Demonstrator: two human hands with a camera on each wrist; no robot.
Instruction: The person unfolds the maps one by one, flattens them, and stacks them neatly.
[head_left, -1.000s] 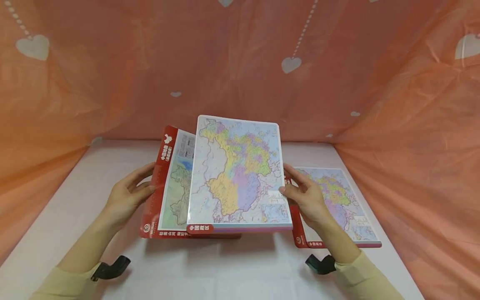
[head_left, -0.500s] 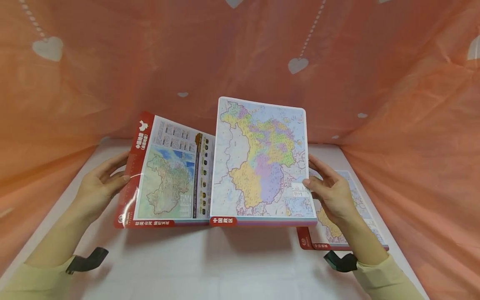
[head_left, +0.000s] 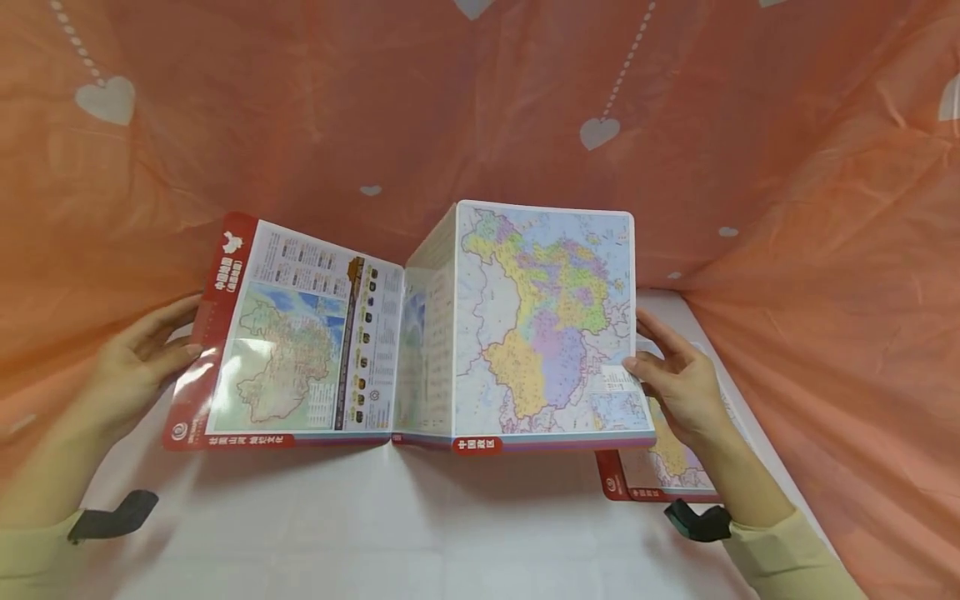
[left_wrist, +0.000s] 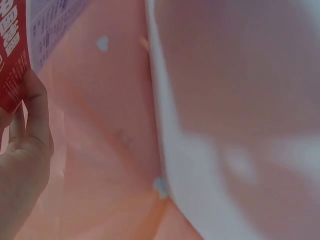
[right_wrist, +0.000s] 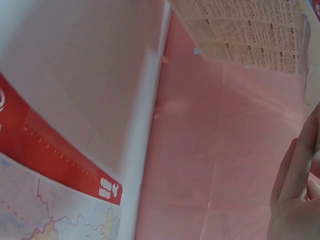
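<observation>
Folded map (head_left: 420, 333) — half-unfolded, held aloft

A second map sheet (head_left: 660, 467) lies on the white table (head_left: 375, 533), orange heart-print curtain (head_left: 450, 108) behind.

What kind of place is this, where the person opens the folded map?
Probably a makeshift recording corner, not an ordinary room: a white table is enclosed on three sides by an orange cloth with white hearts. Both hands hold the folded map; a second map lies on the table.
</observation>
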